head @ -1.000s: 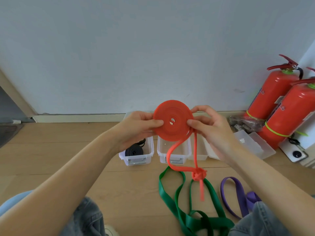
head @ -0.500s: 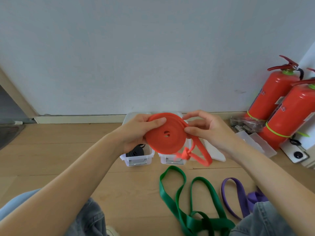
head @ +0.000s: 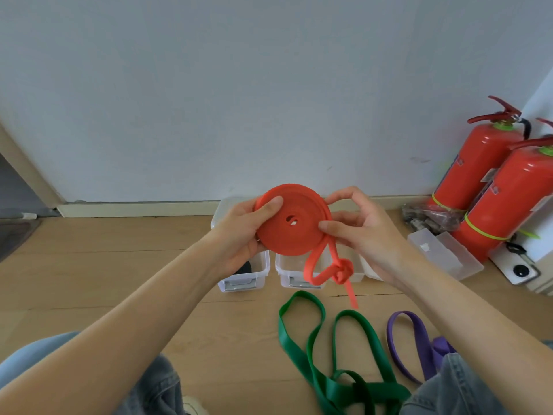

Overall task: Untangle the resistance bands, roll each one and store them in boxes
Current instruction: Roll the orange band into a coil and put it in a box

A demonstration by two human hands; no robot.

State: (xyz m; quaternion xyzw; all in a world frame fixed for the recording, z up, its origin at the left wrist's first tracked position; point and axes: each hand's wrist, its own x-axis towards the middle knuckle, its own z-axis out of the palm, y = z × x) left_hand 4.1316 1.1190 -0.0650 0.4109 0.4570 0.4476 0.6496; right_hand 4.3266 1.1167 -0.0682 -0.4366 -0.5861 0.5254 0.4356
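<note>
At frame centre, my left hand (head: 239,232) and right hand (head: 363,232) grasp the rolled orange band (head: 291,220) by its edges. Its knotted tail (head: 344,272) hangs above the boxes (head: 248,278); bare floor (head: 119,274) lies at left.

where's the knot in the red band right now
In the head view the knot hangs in the air right of centre, below the red roll and the right hand, in front of the clear boxes.

Soft even daylight, wide-angle edge distortion
</note>
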